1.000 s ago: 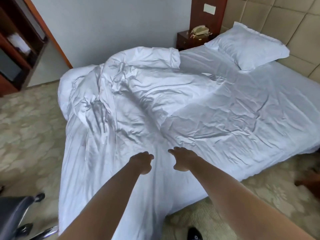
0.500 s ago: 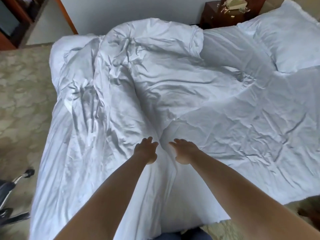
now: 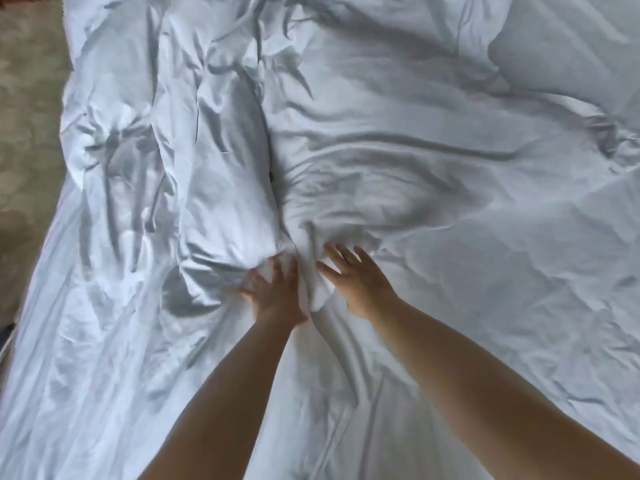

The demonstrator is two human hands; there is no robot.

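Left hand (image 3: 273, 292) and right hand (image 3: 358, 284) lay spread flat, flanking the duvet ridge (image 3: 317, 294), which ran straight away.

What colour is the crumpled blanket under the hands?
White all over; the crumpled white cloth duvet shows best in the head view.

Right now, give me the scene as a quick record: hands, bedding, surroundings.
bedding: white duvet, heavily crumpled, spread over the bed
left: left hand, fingers spread, pressing on the duvet
right: right hand, fingers spread, flat on the duvet
between hands: raised fold of duvet fabric
top right: pillow, white
left edge: carpet, patterned
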